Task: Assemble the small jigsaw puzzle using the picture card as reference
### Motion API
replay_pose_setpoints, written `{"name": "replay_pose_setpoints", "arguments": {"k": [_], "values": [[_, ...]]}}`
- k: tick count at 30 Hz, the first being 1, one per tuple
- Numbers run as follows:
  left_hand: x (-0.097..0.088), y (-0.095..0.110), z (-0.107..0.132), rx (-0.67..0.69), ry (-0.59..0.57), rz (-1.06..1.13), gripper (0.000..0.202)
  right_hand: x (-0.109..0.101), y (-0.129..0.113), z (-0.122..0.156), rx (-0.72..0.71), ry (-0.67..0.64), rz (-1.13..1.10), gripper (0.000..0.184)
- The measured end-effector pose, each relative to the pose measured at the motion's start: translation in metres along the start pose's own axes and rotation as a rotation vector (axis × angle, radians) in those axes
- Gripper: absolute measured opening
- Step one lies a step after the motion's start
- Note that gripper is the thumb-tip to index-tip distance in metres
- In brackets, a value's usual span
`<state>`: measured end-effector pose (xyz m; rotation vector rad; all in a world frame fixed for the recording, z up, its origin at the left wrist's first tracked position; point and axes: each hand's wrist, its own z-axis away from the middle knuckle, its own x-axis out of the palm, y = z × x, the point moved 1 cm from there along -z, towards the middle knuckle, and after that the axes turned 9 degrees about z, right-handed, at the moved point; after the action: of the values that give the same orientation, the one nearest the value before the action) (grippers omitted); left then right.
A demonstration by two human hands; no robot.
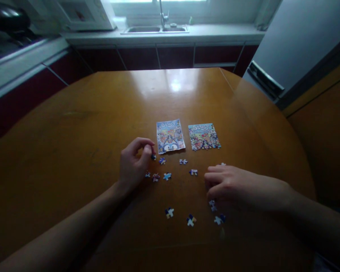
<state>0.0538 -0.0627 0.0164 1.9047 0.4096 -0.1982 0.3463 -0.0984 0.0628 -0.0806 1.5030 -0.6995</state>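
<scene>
My left hand [133,161] is closed, thumb and forefinger pinched on a dark jigsaw puzzle piece [153,157] low over the table. My right hand [229,185] is curled downward on the right, and whatever its fingers hold is hidden. Loose pieces lie between the hands, among them a light-blue piece [167,176] and a purple piece [162,161]. Beyond them is a partly assembled puzzle [204,136] with an uneven lower edge. Left of it lies a printed picture sheet [170,136] with similar artwork.
Nearer me lie several more pieces, including a white-and-dark piece [191,220] and a blue-and-white piece [220,219]. The round wooden table [82,124] carries everything. Behind it are a counter with a sink [144,29] and a fridge [297,41].
</scene>
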Motion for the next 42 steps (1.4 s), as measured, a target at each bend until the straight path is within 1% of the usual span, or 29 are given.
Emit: {"name": "replay_pose_setpoints", "arguments": {"k": [8,17,22,24,26,28,32,35,38,42], "values": [[-0.001,0.000,0.000,-0.017,-0.016,0.013,0.013,0.003,-0.002,-0.004,-0.009,-0.027,-0.006,0.015],[-0.001,0.001,0.000,-0.027,-0.021,-0.005,0.014,0.005,-0.004,-0.004,-0.028,0.011,-0.061,0.011],[-0.001,0.001,0.000,-0.044,-0.021,-0.003,0.012,0.007,-0.008,-0.003,0.044,-0.001,0.042,0.007],[-0.002,0.000,0.000,-0.043,-0.018,-0.006,0.012,0.010,-0.009,-0.004,0.075,0.005,0.110,0.014],[-0.002,0.000,0.000,-0.045,-0.015,-0.010,0.012,0.014,-0.009,-0.005,0.070,-0.001,0.149,0.017],[-0.002,0.000,0.000,-0.052,-0.015,-0.013,0.012,0.016,-0.008,-0.006,0.048,-0.004,0.142,0.015],[-0.001,-0.001,-0.001,-0.041,-0.003,-0.009,0.011,0.012,-0.002,-0.004,0.057,0.036,0.079,0.007],[-0.001,-0.001,-0.001,-0.037,-0.003,-0.007,0.011,0.005,0.004,0.000,0.076,0.080,0.027,0.010],[-0.001,-0.001,0.000,-0.039,-0.001,-0.003,0.011,0.002,0.008,0.003,0.117,0.116,0.030,0.007],[-0.001,-0.001,-0.001,-0.035,-0.004,0.014,0.011,0.004,0.006,0.001,0.099,0.080,0.065,0.008]]}}
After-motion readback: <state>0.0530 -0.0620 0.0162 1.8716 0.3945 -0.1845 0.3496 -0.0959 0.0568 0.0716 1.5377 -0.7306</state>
